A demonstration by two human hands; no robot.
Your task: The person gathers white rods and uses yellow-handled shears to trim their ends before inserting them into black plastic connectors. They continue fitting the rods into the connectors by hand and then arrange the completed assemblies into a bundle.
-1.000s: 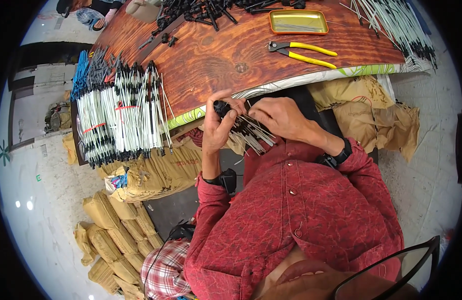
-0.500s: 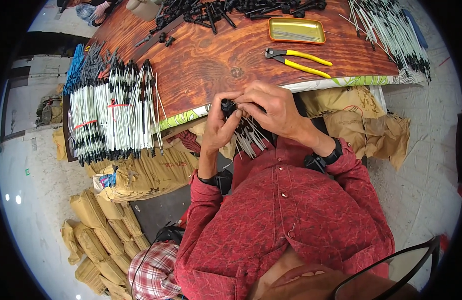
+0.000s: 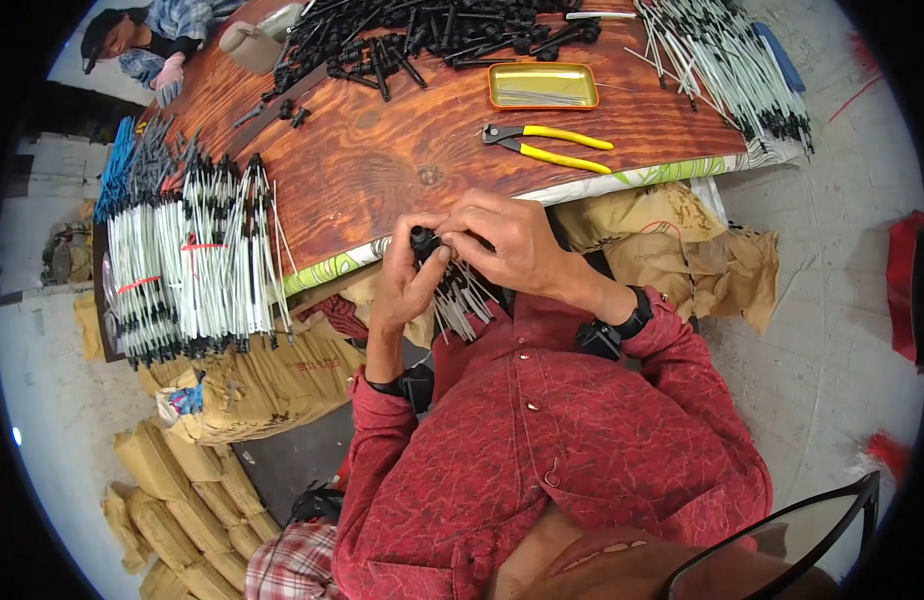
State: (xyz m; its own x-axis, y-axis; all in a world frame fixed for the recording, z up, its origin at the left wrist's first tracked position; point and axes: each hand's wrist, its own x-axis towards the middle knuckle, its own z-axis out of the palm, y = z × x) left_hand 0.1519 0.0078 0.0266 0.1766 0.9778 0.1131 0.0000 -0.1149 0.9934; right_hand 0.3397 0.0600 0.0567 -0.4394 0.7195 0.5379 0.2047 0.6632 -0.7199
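Note:
My left hand (image 3: 407,275) is closed around a black plastic fitting (image 3: 423,241), its round, hollow end facing up between thumb and fingers. Close against it, my right hand (image 3: 502,240) has its thumb and forefinger pinched together at the fitting's side; whatever lies between those fingertips is too small to make out. Both hands are just off the table's near edge, in front of my red shirt. Below them, thin white rods (image 3: 464,305) fan down toward my lap, their upper ends hidden by the hands.
On the wooden table (image 3: 382,180) lie yellow-handled pliers (image 3: 557,148), a yellow tin (image 3: 542,70) with thin wires, and a heap of black plastic parts (image 3: 432,35). Bundled white rods (image 3: 207,260) lie left, more rods (image 3: 722,70) right. A co-worker's gloved hand (image 3: 169,78) rests far left.
The whole view has shifted, so table and hands sit further left in it and more of the co-worker shows. Both hands keep nearly the same grip at the black fitting.

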